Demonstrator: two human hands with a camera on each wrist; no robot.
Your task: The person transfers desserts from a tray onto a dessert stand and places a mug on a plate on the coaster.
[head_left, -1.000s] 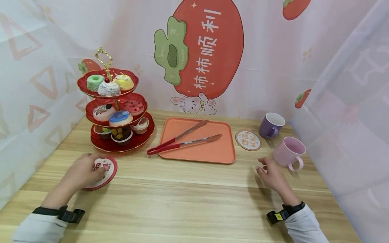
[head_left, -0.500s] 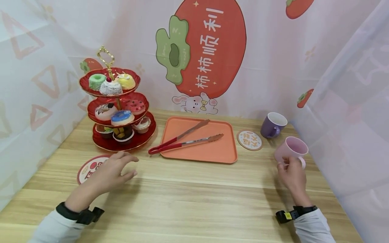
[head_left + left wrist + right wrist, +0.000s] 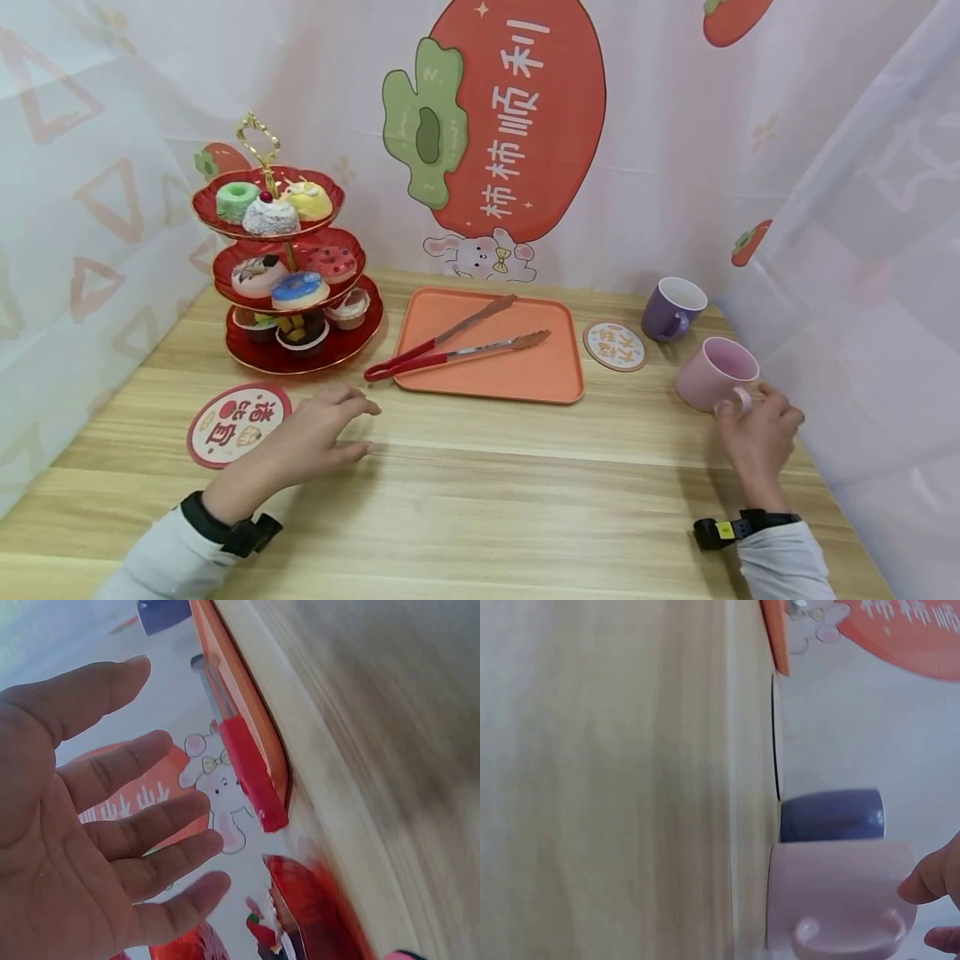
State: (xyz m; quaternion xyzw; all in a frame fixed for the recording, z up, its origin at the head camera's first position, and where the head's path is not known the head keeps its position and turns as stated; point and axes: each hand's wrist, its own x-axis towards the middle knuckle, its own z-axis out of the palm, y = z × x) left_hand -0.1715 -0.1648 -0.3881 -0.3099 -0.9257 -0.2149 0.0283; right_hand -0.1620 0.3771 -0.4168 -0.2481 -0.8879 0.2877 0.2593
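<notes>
My left hand [image 3: 318, 437] hovers over the table beside a round red-rimmed coaster [image 3: 225, 429], its fingers spread and holding nothing. The left wrist view shows the bare palm and relaxed fingers, with the red tong handles beyond them. At the right, my right hand [image 3: 761, 437] is at the handle of a pink mug [image 3: 697, 379]. Thumb and fingers stand apart on either side of that handle in the head view. From the right wrist, the fingertips [image 3: 922, 885] appear at the mug's rim end, with the handle [image 3: 847, 945] not gripped. The mug stands upright on the table.
An orange tray [image 3: 525, 379] bears red-handled tongs [image 3: 420, 360]. A three-tier red stand [image 3: 348, 346] with cakes and doughnuts stands at the left. A purple mug [image 3: 660, 312] and a second round coaster [image 3: 615, 346] are behind the pink mug. Printed cloth walls [image 3: 862, 292] enclose the table.
My left hand has lifted off the red-rimmed coaster and moved right, leaving the coaster on the table. My right hand has moved right to the pink mug's handle.
</notes>
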